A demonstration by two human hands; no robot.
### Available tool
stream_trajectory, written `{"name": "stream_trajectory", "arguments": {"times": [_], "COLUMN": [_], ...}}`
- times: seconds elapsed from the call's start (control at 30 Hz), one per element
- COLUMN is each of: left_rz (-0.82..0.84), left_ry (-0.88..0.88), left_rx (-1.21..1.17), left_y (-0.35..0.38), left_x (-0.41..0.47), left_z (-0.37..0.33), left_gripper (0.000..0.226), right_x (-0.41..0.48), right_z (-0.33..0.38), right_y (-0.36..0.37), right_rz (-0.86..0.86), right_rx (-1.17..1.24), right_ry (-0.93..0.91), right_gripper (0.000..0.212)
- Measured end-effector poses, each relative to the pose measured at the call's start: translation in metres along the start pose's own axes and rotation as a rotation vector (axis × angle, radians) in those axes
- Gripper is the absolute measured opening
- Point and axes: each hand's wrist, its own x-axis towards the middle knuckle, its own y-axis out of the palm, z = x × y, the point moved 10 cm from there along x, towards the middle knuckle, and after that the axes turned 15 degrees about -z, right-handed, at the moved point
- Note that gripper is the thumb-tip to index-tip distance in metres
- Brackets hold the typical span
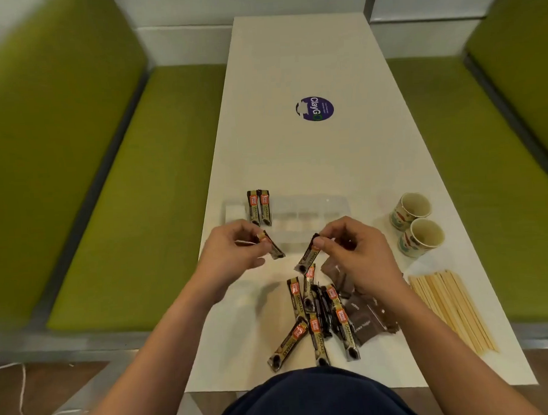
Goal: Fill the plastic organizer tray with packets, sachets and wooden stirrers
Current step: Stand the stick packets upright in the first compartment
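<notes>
We wear a plain dark navy top (314, 398), rounded at the lower edge of the view. Our forearms (164, 327) are bare to the frame's edge, and our left hand (234, 254) and right hand (354, 250) are bare too.

A single head-worn wide-angle view looks forward and steeply down from over the tabletop's (299, 161) near edge, close above it, reaching the far edge

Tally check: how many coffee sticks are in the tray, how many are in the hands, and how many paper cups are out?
Coffee sticks in the tray: 2
Held sticks, one in the left hand, one in the right hand: 2
Paper cups: 2
Total: 6
</notes>
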Motion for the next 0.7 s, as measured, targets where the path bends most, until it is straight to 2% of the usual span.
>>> {"name": "stream_trajectory", "arguments": {"times": [0.1, 0.27, 0.5, 0.7], "left_rz": [-0.06, -0.091, -0.043, -0.077], "left_ry": [0.106, 0.3, 0.42, 0.447], "left_rx": [-0.008, 0.26, 0.616, 0.729], "left_y": [-0.016, -0.018, 0.005, 0.006], "left_x": [0.027, 0.072, 0.107, 0.121], "left_z": [-0.042, -0.08, -0.059, -0.04], "left_gripper": [0.007, 0.006, 0.011, 0.006], "right_x": [0.012, 0.029, 0.06, 0.091], "right_z": [0.017, 0.024, 0.034, 0.044], "right_y": [-0.005, 0.006, 0.053, 0.091], "right_rz": [-0.076, -0.117, -0.015, 0.059], "right_rx": [0.141, 0.115, -0.086, -0.242], "right_ry": [-0.032, -0.076, -0.188, -0.254], "right_gripper": [0.014, 0.01, 0.005, 0.01]}}
